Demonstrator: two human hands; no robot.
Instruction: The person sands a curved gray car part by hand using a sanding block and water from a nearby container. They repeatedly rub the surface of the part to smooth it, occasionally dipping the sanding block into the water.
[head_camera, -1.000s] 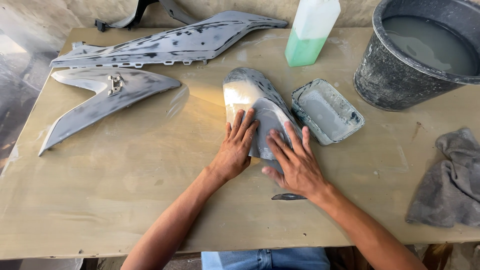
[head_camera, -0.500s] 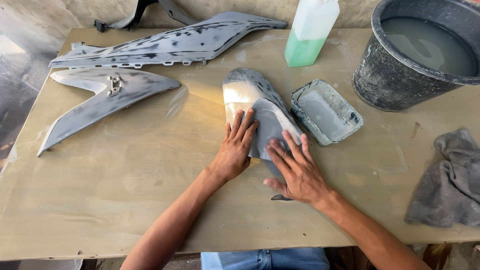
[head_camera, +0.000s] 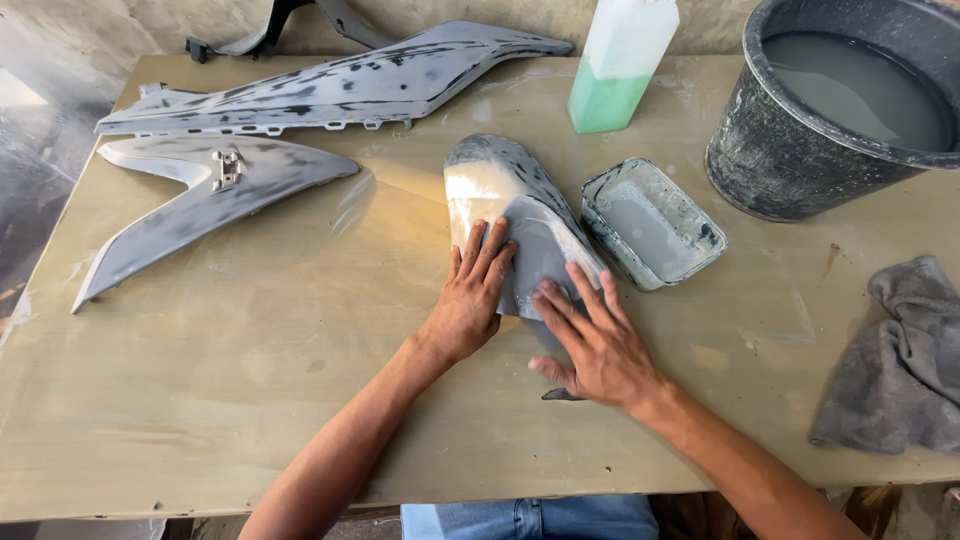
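Hands occupy the near centre of the wooden table (head_camera: 250, 400), both laid on one curved grey panel (head_camera: 520, 215) of primed plastic bodywork that lies in the middle of the table, its rounded end pointing far.

Left hand (head_camera: 470, 300): flat, fingers extended and close together, palm down on the near-left flank of the panel. It grips nothing; it presses.

Right hand (head_camera: 590, 345): flat, fingers spread, fingertips on the near-right edge of the panel, palm over the table just short of it. Whether a thin abrasive sheet lies under either palm cannot be told. A small dark scrap (head_camera: 560, 395) shows at the heel of this hand.

Step in hand, as judged: surface work on the panel, namely rubbing down or feeling the primed skin, with the piece steadied by flat pressure rather than by a grasp. A pale wet or bare patch shows on the far-left face.

Next move, as judged, calls for even downward pressure from both palms so that the domed piece does not rock or slide.

Right of the panel, just beside it: a shallow rectangular tray (head_camera: 700, 235) holding grey slurry. Near right edge: a crumpled grey rag (head_camera: 900, 370). Far right: a black bucket (head_camera: 760, 170) of cloudy water. Far centre: a translucent bottle (head_camera: 615, 80) with green liquid. Far left: two long grey fairing pieces, the nearer (head_camera: 200, 195) angled, the farther (head_camera: 330, 85) streaked dark.
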